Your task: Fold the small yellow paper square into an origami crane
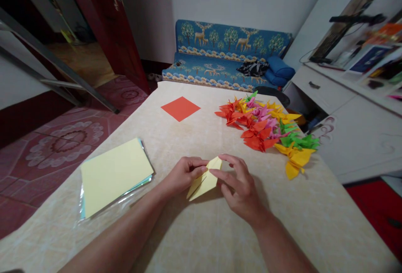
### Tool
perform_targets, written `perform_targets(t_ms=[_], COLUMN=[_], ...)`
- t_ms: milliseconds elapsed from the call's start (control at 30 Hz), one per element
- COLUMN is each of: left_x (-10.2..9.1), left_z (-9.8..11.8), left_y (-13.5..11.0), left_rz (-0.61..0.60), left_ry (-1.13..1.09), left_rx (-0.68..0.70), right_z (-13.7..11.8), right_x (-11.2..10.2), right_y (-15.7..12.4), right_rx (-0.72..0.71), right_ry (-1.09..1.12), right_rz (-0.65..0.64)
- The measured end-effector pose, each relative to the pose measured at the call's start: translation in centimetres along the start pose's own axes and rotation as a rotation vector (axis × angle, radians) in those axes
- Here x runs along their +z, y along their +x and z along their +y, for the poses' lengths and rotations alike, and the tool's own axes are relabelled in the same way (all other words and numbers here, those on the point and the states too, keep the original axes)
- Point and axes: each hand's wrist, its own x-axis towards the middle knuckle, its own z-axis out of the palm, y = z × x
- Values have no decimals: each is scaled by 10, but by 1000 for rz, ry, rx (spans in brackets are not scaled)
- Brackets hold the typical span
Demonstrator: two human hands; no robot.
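A pale yellow sheet of origami paper (205,185), folded into a narrow kite-like shape with a split lower end, lies at the table's middle. My left hand (185,174) pinches its left side between thumb and fingers. On the right, my right hand (240,187) has its fingers apart, with the index fingertip touching the paper's face and another finger at its top corner. The right thumb is beside the paper's right edge; whether it touches cannot be made out.
A stack of yellow and blue-green paper (116,176) on a clear plastic wrapper lies left. Beyond the hands is a red paper square (181,109). Folded paper cranes (257,132) in red, pink, yellow, orange and green crowd the right side. A patterned sofa (220,70) stands past the table (176,139).
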Motion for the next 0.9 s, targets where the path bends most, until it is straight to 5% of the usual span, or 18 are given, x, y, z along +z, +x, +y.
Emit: perform_targets(t_ms=[300,467,633,900], left_x=[4,6,4,6], left_z=[-11,-8,12,-2], left_y=[4,-1,-19,-18], left_rz=[-17,-59,-257,-73], left_ry=[577,728,733,844], left_rx=[306,293,224,279], right_z=[-7,-8,-2,1], right_x=[-9,-9,-8,3], right_y=[-2,-2,-5,-8], right_rx=[59,96,97,156], right_ry=[-170,-184,-132,-139], right_rz=[-223,-267,-381,-274])
